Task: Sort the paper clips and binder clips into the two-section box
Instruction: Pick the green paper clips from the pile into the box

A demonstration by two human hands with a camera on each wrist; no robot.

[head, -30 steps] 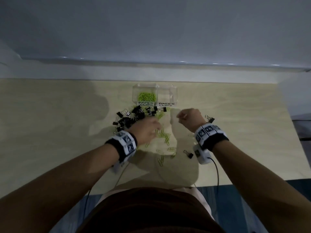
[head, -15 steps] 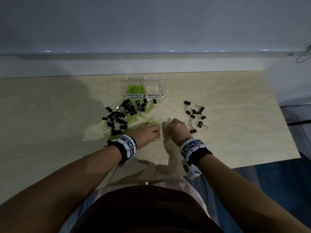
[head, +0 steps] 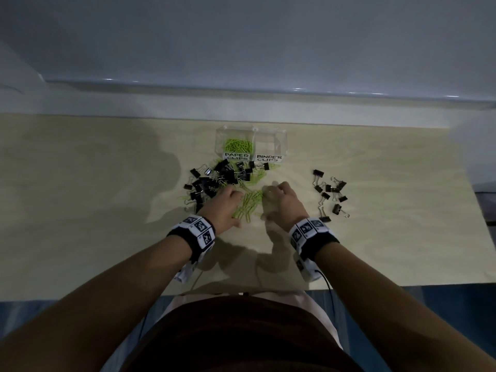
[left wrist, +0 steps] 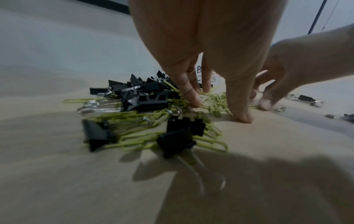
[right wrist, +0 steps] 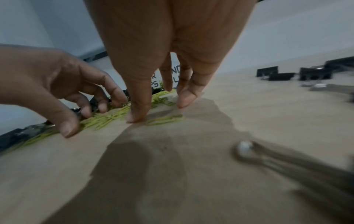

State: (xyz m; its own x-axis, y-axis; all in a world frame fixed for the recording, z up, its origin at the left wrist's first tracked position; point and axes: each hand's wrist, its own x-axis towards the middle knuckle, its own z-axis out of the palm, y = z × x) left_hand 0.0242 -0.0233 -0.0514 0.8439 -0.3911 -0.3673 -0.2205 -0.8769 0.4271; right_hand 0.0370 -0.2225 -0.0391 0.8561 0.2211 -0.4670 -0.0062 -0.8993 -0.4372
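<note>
A clear two-section box (head: 281,142) stands at the back of the table; its "PAPER CLIPS" half holds green paper clips (head: 237,145), and the "BINDER CLIPS" half looks empty. A mixed heap of black binder clips (head: 212,178) (left wrist: 145,97) lies left of centre. Loose green paper clips (head: 249,204) (right wrist: 107,116) lie between my hands. My left hand (head: 226,205) (left wrist: 216,109) points its fingers down, fingertips on the clips and table. My right hand (head: 279,197) (right wrist: 159,109) does the same from the right, thumb pressed to the table. Neither hand grips anything.
A separate scatter of black binder clips (head: 331,191) lies to the right of my right hand. The wooden table (head: 107,210) ends at a wall behind the box and at its front edge near my body. Wrist cables hang off the front edge.
My right hand has come left and nearer to me, down onto the green paper clips. The left hand has stayed by the heap, and the clips now lie gathered between both hands.
</note>
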